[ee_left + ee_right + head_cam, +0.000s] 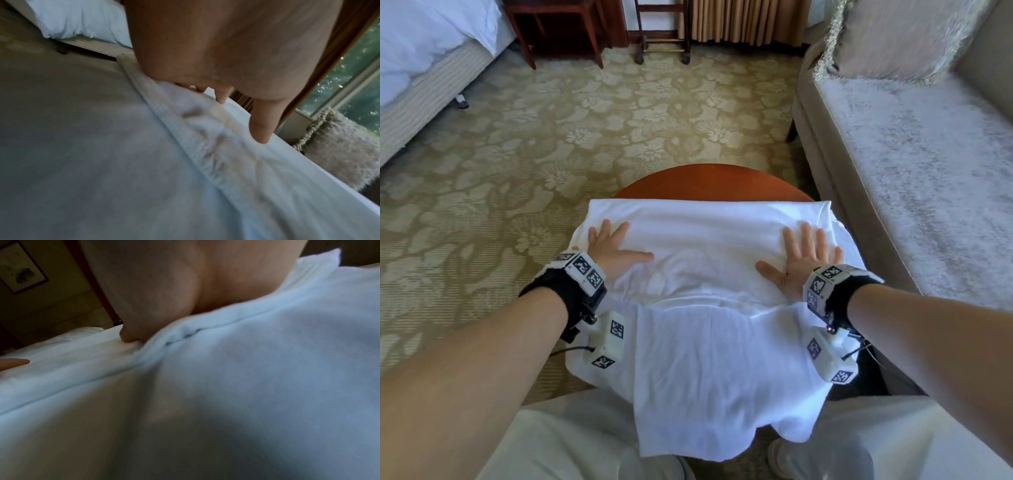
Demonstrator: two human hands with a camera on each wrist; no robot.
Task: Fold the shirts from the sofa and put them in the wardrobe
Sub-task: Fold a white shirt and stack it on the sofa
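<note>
White cotton shirt [705, 308] draped over round red-brown wooden table [709, 181], near edge hanging toward 6 o'clock. Left hand [613, 250] flat at 9 o'clock of the folded upper layer, right hand [804, 260] flat at 3 o'clock; fingers of both spread and straight, pressing, gripping nothing. Left wrist view alone shows a stitched hem [185, 138] beneath the fingers [261, 126]; head view alone shows the grey velvet sofa [914, 164] at 2 o'clock.

No readable words, brands or numbers appear anywhere. The only signs are black-and-white square code markers on the wrist-worn camera units [585, 270], which carry no legible text.
</note>
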